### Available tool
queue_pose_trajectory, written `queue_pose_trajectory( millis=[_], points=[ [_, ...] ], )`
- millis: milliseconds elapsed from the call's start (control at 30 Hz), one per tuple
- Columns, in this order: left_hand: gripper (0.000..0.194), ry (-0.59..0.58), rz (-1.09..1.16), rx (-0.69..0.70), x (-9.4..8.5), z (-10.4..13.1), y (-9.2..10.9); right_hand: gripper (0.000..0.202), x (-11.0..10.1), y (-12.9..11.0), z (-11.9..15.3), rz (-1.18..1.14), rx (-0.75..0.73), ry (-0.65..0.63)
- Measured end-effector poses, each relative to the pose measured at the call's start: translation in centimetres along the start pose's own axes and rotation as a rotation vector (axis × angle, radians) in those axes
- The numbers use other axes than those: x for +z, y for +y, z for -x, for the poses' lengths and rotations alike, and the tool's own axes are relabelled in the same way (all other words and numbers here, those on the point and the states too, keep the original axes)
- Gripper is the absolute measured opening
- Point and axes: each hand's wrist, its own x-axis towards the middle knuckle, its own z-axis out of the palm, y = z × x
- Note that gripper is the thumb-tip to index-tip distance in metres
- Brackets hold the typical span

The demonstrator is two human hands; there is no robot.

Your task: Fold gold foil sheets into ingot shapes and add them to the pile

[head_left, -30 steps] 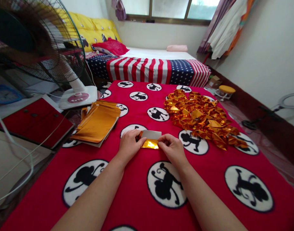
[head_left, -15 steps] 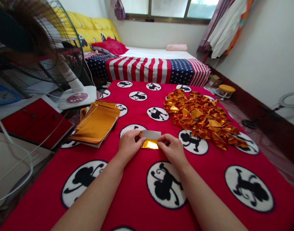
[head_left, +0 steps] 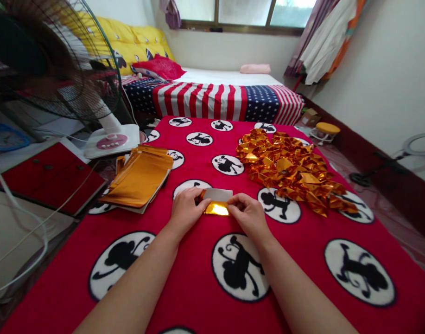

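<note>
Between my hands is a small sheet of gold foil paper, folded so that a shiny gold strip faces up along the near side and its grey-white back shows behind. My left hand pinches the left end, thumb on the gold strip. On the right end, my right hand grips with thumb and fingertips. Further left lies a stack of flat gold foil sheets. A heap of folded gold foil pieces spreads over the cloth beyond my right hand.
A red cloth with monkey prints covers the surface under my hands. At the left, an electric fan stands by a red box and a white cable. A bed is behind; a yellow-topped stool stands right.
</note>
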Motion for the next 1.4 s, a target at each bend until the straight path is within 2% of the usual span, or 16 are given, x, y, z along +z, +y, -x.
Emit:
queue_pose_trajectory(
  millis=[800,1067,1233,1400],
  points=[
    [0.014,0.016,0.084,0.0,0.0,0.0,-0.3,0.012,0.1,0.4,0.1,-0.012,0.0,0.006],
    [0.015,0.073,0.379,-0.073,0.5,-0.1,-0.9,0.053,-0.1,-0.2,-0.3,-0.22,0.06,0.055],
    [0.019,0.089,0.511,-0.108,0.3,-0.2,-0.5,0.027,-0.1,-0.3,-0.2,-0.281,0.081,-0.012],
    [0.033,0.016,0.717,-0.098,0.3,-0.1,0.0,0.026,-0.4,-0.8,0.0,-0.394,0.133,-0.006]
  ],
)
